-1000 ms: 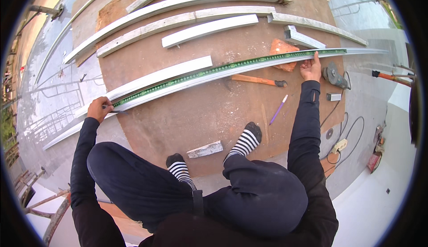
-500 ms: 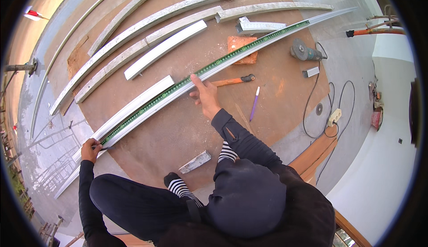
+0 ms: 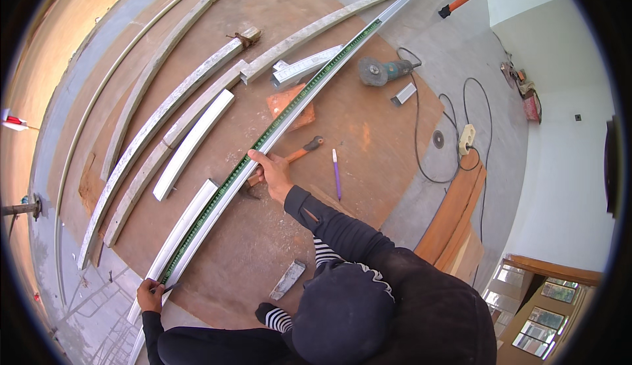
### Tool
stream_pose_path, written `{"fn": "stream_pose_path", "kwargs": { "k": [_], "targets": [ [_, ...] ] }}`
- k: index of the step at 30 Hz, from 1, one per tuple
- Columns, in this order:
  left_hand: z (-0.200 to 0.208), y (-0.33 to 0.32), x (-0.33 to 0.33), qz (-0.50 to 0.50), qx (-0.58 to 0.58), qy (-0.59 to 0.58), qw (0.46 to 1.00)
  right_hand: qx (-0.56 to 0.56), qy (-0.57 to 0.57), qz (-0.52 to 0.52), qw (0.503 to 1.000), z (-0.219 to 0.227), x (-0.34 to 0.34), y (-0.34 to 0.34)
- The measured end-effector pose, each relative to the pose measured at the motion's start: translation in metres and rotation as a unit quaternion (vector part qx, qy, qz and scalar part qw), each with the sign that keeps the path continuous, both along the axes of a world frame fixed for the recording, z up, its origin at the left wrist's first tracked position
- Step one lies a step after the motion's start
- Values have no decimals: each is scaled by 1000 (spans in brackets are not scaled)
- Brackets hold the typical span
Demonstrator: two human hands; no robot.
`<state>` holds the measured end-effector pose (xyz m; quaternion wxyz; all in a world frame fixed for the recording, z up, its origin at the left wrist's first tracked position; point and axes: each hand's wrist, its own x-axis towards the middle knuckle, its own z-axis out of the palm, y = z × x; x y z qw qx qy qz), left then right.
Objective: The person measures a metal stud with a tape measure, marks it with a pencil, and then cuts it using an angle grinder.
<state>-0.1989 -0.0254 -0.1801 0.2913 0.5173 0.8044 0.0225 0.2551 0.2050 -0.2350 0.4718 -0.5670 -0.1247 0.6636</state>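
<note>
A long white metal channel [image 3: 289, 116] runs diagonally from lower left to upper right. Along it lies a green tape measure [image 3: 245, 165], its blade stretched out. My left hand [image 3: 151, 295] is closed on the tape near its lower end; a thin dark stick-like thing pokes out beside the fingers. Midway up, my right hand [image 3: 273, 175] presses the tape to the channel's edge with a digit, other fingers curled. A shorter white channel [image 3: 187, 222] lies alongside the tape. Just beyond my right hand is a hammer [image 3: 299, 152] with an orange handle, partly hidden by the hand.
Left lie several grey bars [image 3: 161, 111] and a short white channel [image 3: 194, 144]. An orange brick [image 3: 299, 118] sits under the long channel. Right are an angle grinder [image 3: 385, 70], a purple marker [image 3: 336, 177], a power strip [image 3: 467, 138] with cables and wooden planks [image 3: 454, 213].
The view has turned and shifted, so everything appears steeper and farther left. Both hands keep their places on the tape; the hammer's head now shows beside my right hand.
</note>
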Motion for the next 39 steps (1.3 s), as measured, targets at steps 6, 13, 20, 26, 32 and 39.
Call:
{"fn": "stream_pose_path", "kwargs": {
  "k": [6,13,20,26,32,39],
  "targets": [
    [9,53,73,-42,4,-3,999,-23,29,-109,993,-4,49,44],
    [-1,64,90,-45,3,-10,999,-74,31,-119,990,9,66,59],
    [6,69,102,-56,-4,14,998,-73,47,-65,994,10,57,27],
    [14,65,94,-43,-15,12,999,-77,26,152,985,24,-29,-48],
    [15,68,102,-43,-20,10,999,-61,-4,131,989,11,-41,-47],
    [22,97,141,-54,1,-20,998,-31,-10,54,998,1,-10,-20]
  ]
}}
